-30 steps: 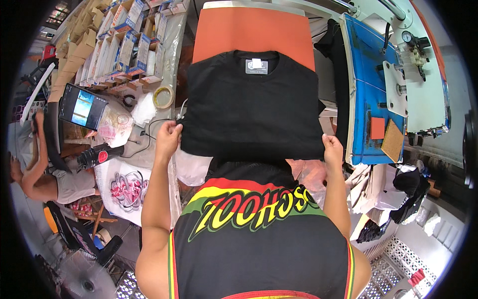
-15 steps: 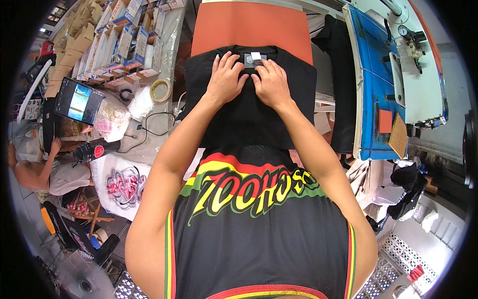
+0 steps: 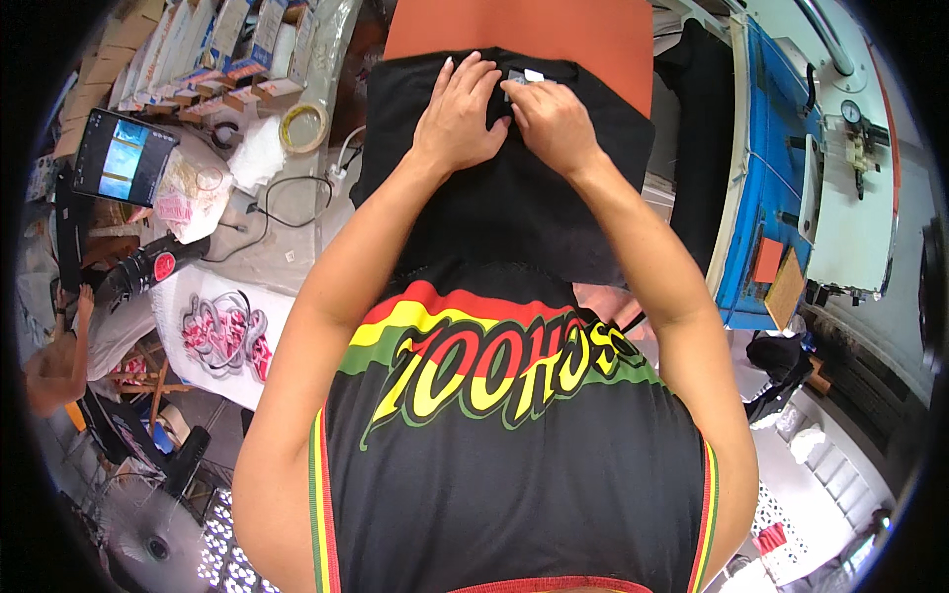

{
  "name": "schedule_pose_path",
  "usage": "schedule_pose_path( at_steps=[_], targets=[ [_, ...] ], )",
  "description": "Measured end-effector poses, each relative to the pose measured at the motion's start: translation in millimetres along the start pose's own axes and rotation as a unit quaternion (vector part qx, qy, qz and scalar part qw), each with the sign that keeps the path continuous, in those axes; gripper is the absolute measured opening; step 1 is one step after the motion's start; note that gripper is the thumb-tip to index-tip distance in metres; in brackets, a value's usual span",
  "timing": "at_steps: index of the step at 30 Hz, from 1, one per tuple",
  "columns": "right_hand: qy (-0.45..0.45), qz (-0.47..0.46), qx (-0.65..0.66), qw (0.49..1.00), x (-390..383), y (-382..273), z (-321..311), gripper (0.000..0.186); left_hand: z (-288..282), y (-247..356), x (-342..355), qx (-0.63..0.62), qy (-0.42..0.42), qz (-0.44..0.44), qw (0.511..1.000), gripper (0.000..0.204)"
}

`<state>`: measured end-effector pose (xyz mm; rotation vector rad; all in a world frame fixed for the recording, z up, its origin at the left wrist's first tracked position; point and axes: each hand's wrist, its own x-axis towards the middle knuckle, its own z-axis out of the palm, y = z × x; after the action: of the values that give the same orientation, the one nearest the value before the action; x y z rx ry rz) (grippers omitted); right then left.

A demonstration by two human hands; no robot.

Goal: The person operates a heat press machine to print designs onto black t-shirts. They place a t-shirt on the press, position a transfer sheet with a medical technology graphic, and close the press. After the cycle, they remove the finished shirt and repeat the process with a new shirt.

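Note:
A black T-shirt [image 3: 484, 212] lies spread over an orange-red pad, its collar at the far end. Inside the collar sits a small grey, see-through label film [image 3: 516, 76], beside a white tag [image 3: 534, 75]. My left hand [image 3: 458, 116] rests open on the cloth left of the film, fingers stretched out and pressed down. The fingers of my right hand [image 3: 556, 124] are bent and closed at the film's near edge, seeming to pinch it. They cover part of the film.
The orange-red pad [image 3: 524, 28] shows beyond the collar. A blue-covered press [image 3: 756, 198] with a gauge stands right. Left are boxes [image 3: 213, 54], a tape roll [image 3: 303, 128], a cable [image 3: 267, 222], a tablet [image 3: 124, 158] and a printed sheet [image 3: 222, 331]. Another person's arm [image 3: 84, 326] shows far left.
My right fingers have curled in over the film, which they only flanked before. My left hand stays flat on the shirt. The whole view has shifted slightly.

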<state>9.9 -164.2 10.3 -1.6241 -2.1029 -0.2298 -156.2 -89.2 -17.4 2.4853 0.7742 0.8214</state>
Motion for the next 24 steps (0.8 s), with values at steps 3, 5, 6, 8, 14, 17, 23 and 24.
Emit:
schedule_pose_path(
  at_steps=[3, 5, 6, 8, 14, 17, 23, 24],
  targets=[
    [-0.030, -0.035, -0.030, 0.998, 4, 5, -1, 0.031, 3, -4, 1, -0.008, 0.014, 0.008, 1.000, 0.055],
    [-0.036, -0.047, -0.031, 0.998, 5, 7, 1, 0.032, 5, -5, 1, -0.001, 0.023, 0.014, 1.000, 0.053],
    [-0.017, -0.063, -0.036, 0.997, 8, 11, 2, 0.032, 1, -2, 4, 0.002, 0.023, 0.017, 1.000, 0.053],
    [-0.030, -0.057, -0.039, 0.997, 7, 10, 6, 0.032, -1, 0, 2, 0.004, 0.019, 0.016, 1.000, 0.054],
    [-0.078, -0.065, -0.058, 0.993, 12, 8, 2, 0.029, -3, -3, 3, 0.000, 0.026, 0.009, 1.000, 0.055],
    [-0.111, -0.082, -0.080, 0.987, 16, 5, -2, 0.030, -1, -4, 1, 0.011, 0.030, 0.016, 0.999, 0.054],
    [-0.106, -0.061, -0.059, 0.991, 17, 7, 0, 0.027, -1, -5, 1, -0.001, 0.029, 0.009, 1.000, 0.053],
    [-0.093, -0.041, -0.041, 0.994, 17, 7, 0, 0.026, 1, -6, 1, -0.004, 0.030, 0.007, 1.000, 0.053]
  ],
)
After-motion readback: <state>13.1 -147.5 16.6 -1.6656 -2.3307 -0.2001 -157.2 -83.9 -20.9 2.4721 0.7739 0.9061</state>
